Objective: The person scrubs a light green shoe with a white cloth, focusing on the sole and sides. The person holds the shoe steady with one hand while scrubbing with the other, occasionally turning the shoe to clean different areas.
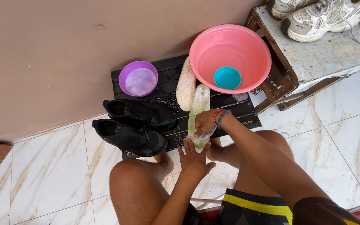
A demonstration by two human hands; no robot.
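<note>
Right hand [205,124] pinches a small scrubber against the soapy green-stained insole [198,112] lying on the black mat [238,114]; left hand [193,158] lies spread, pinning its near end. The second insole [186,85] and black shoes [136,125] look not yet scrubbed.

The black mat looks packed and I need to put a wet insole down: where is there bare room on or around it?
Free: the mat strip right of the right hand, below the pink basin; marble floor left of the black shoes. Crowded: the mat's middle, with the purple bowl, both insoles and the left hand.
</note>
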